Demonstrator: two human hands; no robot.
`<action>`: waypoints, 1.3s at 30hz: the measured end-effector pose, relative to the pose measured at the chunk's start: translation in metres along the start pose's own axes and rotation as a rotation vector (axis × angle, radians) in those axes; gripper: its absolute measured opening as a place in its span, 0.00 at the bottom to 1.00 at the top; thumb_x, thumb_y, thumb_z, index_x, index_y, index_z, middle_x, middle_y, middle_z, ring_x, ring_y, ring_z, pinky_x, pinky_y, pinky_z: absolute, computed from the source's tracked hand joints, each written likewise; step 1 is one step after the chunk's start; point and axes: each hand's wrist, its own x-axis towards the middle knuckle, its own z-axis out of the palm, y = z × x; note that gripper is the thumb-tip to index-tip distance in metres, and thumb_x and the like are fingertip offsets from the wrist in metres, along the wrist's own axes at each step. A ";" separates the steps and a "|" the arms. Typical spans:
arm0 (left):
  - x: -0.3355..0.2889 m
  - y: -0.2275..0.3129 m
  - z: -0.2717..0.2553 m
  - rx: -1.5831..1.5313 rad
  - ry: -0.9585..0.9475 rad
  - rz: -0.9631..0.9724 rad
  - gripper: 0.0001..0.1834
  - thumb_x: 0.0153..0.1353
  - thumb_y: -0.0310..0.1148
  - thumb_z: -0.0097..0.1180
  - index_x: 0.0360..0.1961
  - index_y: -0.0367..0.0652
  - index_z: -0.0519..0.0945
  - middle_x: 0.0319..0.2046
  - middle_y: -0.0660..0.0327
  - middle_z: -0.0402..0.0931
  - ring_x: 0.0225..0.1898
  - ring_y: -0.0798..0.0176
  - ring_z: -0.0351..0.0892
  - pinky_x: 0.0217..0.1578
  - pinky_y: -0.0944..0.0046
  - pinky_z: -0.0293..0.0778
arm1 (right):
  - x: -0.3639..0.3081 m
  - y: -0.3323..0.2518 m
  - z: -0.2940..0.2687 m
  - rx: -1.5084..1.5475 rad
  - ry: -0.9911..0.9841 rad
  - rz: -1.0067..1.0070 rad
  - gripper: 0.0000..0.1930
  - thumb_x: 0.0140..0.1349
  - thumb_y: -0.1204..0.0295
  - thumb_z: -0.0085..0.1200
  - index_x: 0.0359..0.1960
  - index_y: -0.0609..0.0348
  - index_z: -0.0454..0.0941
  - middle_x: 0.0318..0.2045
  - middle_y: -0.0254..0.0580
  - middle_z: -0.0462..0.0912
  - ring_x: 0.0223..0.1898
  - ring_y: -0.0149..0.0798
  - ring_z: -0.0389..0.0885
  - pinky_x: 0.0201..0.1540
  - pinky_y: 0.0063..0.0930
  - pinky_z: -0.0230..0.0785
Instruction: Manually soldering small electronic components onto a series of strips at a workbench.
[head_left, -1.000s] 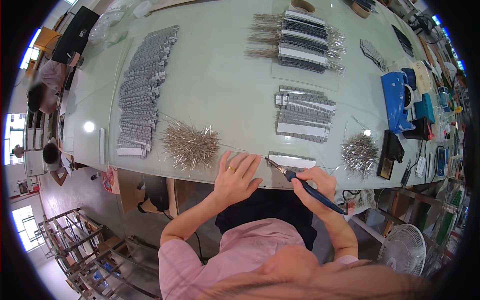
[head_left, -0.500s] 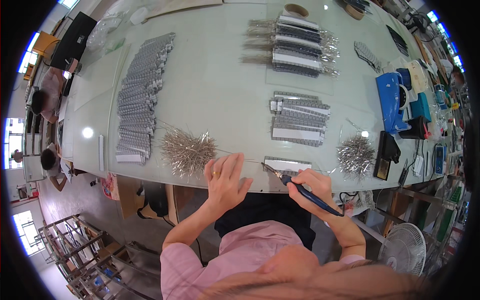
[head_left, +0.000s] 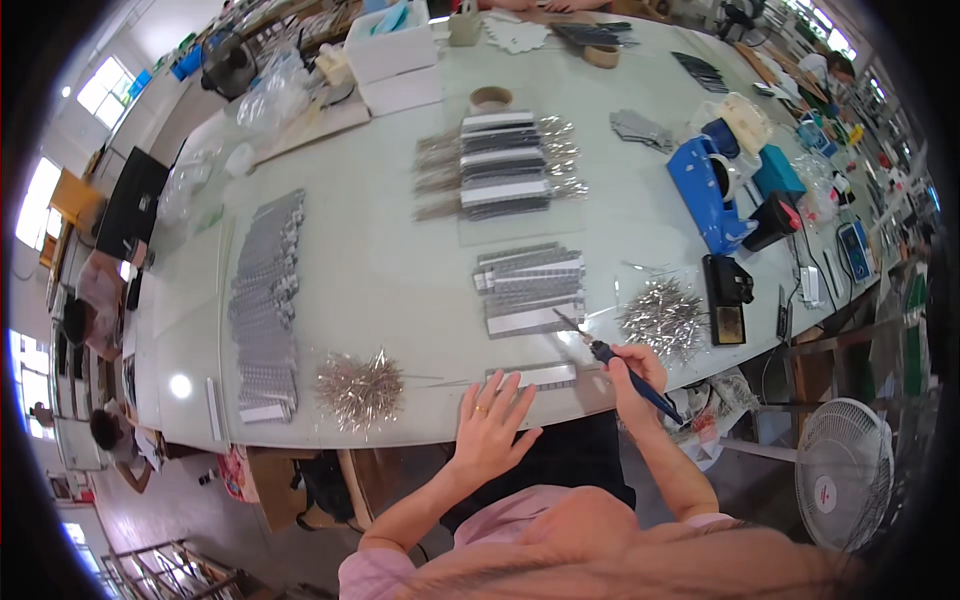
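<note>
A soldering iron [head_left: 601,351] with a dark blue handle is held in my right hand [head_left: 638,378], its metal tip angled up and left, apart from the strip below. In front of me, near the table edge, lies a short grey-and-white segmented strip [head_left: 550,376]. My left hand [head_left: 490,430] lies with fingers stretched and spread at the strip's left end, its fingertips partly covering that end. Thin wires run left from there toward a bundle of silvery wire leads [head_left: 360,390]. Another heap of silvery leads [head_left: 662,318] sits right of the iron.
Beyond the strip are a pile of similar strips [head_left: 530,290] and a wired stack [head_left: 505,165]. A long row of strips [head_left: 265,300] lies left. On the right stand a blue dispenser [head_left: 705,195] and a black iron stand [head_left: 727,300]. A fan [head_left: 845,475] stands off the table's right.
The soldering iron has lifted off the strip's left end and moved right and away. My left hand has shifted right onto that end, fingers more spread. The view has tilted up.
</note>
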 end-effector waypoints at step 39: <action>0.010 -0.004 0.012 0.067 0.079 0.347 0.22 0.53 0.30 0.58 0.51 0.45 0.79 0.48 0.66 0.76 0.49 0.67 0.76 0.58 0.50 0.63 | 0.016 0.019 -0.036 0.103 0.243 -0.105 0.08 0.63 0.82 0.50 0.43 0.64 0.73 0.35 0.39 0.79 0.34 0.29 0.80 0.41 0.21 0.72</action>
